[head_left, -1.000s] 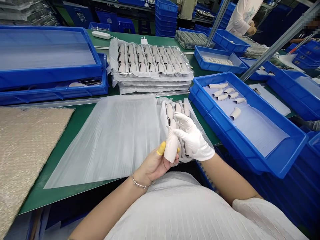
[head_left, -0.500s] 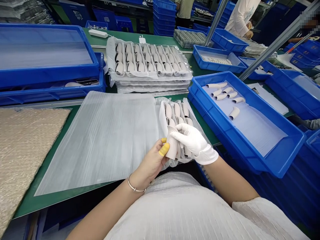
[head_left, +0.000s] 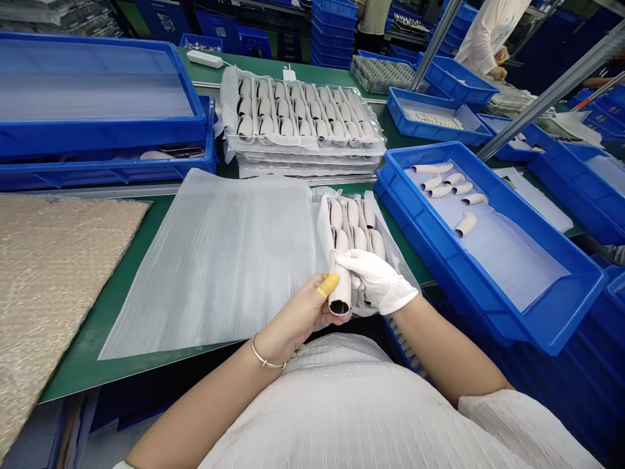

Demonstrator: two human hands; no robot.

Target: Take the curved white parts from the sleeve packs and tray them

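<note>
A beige curved hollow piece point(head_left: 340, 286) is held between both hands over a small tray point(head_left: 362, 212) of similar pieces. My left hand point(head_left: 312, 303), with a yellow cover on its thumb, grips its lower left side; the piece's dark open end faces me. My right hand point(head_left: 375, 279), in a white glove, pinches its upper right side. Part of the tray is hidden behind the hands. To the left a translucent white sheet point(head_left: 215, 260) lies on the green table. The blue bin point(head_left: 551, 326) at the right holds several loose beige pieces point(head_left: 466, 224).
Behind the sheet stands a stack of filled trays point(head_left: 307, 159). Blue bins point(head_left: 102, 140) sit at the left, near a beige textured mat point(head_left: 53, 267). A slanted metal post point(head_left: 522, 107) rises at the right. A person point(head_left: 488, 39) works at the far right.
The held piece has turned so its dark open end now shows toward me. My left fingers have moved underneath it. The whole view has shifted slightly, moving the scene to the right.
</note>
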